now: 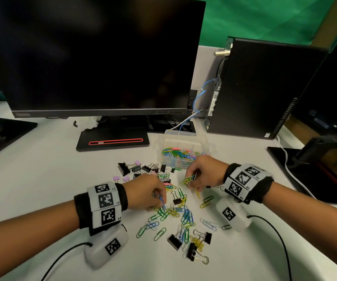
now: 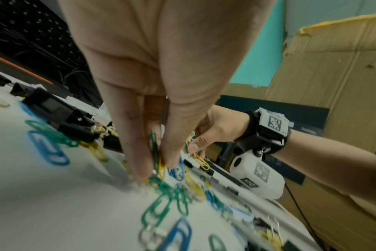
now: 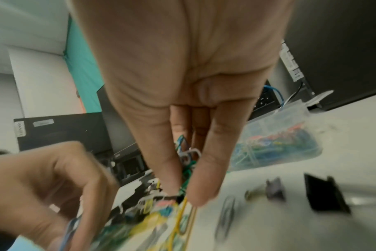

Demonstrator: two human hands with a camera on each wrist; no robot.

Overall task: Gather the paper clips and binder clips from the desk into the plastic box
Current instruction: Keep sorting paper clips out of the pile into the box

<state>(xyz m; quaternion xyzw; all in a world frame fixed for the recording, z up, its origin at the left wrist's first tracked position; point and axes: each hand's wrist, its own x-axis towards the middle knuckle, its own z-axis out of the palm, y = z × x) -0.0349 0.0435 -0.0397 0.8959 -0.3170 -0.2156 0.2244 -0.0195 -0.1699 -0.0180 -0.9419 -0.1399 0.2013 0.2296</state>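
Note:
Coloured paper clips (image 1: 185, 217) and black binder clips (image 1: 174, 241) lie scattered over the white desk. A clear plastic box (image 1: 183, 145) behind them holds many coloured clips. My left hand (image 1: 157, 196) pinches a few paper clips (image 2: 156, 152) at the pile's left side, fingertips (image 2: 140, 169) down on the desk. My right hand (image 1: 194, 179) holds a small bunch of clips (image 1: 188, 179) just above the desk, in front of the box; the bunch of clips (image 3: 186, 163) sits between thumb and fingers in the right wrist view.
A black monitor (image 1: 94, 57) on its stand (image 1: 112, 141) fills the back left. A black computer tower (image 1: 265, 88) stands back right with blue cables (image 1: 202, 92). More binder clips, some pink (image 1: 137, 162), lie left of the box. Wrist camera cables (image 1: 281, 236) trail on the desk.

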